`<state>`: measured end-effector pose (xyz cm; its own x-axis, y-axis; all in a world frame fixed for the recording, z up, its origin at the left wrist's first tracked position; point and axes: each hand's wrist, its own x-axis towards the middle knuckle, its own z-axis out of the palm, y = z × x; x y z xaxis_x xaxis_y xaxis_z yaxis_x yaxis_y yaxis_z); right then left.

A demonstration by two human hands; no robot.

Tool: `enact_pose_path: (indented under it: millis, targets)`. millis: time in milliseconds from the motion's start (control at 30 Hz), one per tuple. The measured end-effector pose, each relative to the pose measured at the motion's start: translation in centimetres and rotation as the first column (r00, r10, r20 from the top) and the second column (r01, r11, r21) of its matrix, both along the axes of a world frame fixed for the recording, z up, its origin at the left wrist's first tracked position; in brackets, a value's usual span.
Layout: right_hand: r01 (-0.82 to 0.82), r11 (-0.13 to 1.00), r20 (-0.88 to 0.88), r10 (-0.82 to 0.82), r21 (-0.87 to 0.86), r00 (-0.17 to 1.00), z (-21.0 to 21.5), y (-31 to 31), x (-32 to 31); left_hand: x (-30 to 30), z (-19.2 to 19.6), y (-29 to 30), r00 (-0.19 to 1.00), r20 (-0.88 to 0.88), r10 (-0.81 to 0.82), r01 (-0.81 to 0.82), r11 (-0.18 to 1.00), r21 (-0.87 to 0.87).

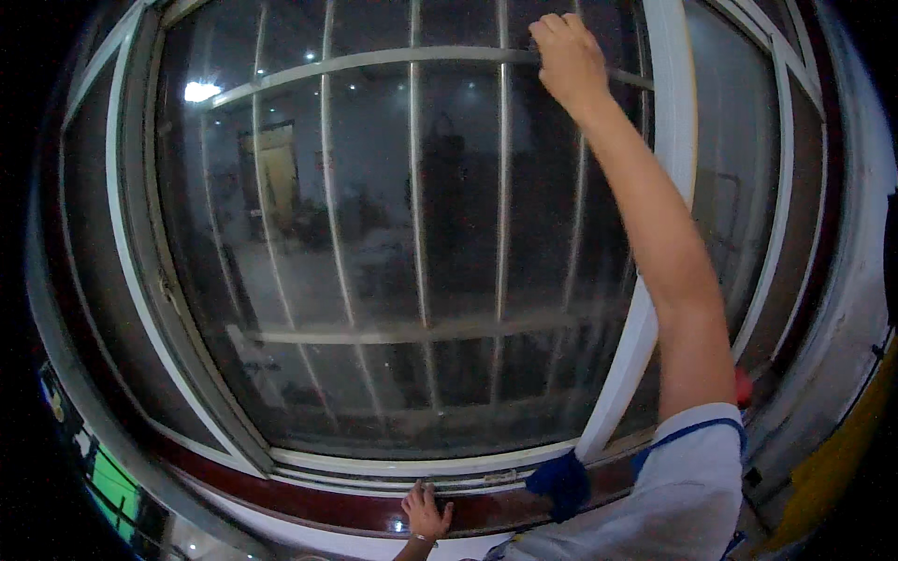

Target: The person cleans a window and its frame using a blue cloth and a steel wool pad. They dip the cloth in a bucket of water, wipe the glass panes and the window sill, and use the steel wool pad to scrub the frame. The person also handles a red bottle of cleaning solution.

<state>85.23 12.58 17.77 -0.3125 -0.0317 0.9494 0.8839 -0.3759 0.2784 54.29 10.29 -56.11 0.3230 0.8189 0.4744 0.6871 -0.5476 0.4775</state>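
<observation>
My right hand is raised high against the upper part of a sliding window pane, its fingers curled shut; whether anything is under the palm I cannot tell. My left hand rests flat with fingers apart on the dark red window sill. A blue cloth lies bunched on the sill just right of that hand, apart from it. Behind the glass run white vertical and horizontal bars. The glass reflects a lit room.
A white window frame stands upright just right of my raised arm, with another pane beyond it. A small red object sits behind my right upper arm. A wall runs along the far right.
</observation>
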Motion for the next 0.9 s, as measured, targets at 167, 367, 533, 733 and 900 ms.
enact_pose_path:
  millis: [167,367,533,733,900]
  targets:
    - [-0.047,0.999,-0.215,0.046,0.001,0.975,0.9,-2.6,1.8,0.8,0.5,-0.5,1.000,0.010,-0.010,0.010,1.000,-0.024]
    - [-0.052,0.998,-0.131,0.057,0.042,0.990,-1.0,-2.9,3.4,0.1,0.7,-0.2,0.999,0.043,-0.022,0.023,0.999,-0.028]
    - [-0.122,0.990,0.126,0.131,-0.075,0.983,-6.7,-0.9,-0.6,-0.2,0.7,-0.2,1.000,-0.010,0.022,-0.022,0.995,-0.101]
    - [-0.103,0.992,-0.078,0.109,0.077,0.991,-0.9,-2.4,2.9,0.4,0.4,-0.1,0.999,-0.007,-0.038,0.038,0.996,-0.079]
    - [-0.032,0.999,-0.237,0.035,0.016,0.971,3.6,-2.7,1.9,-0.2,0.0,-0.5,1.000,0.005,0.000,0.000,0.993,-0.116]
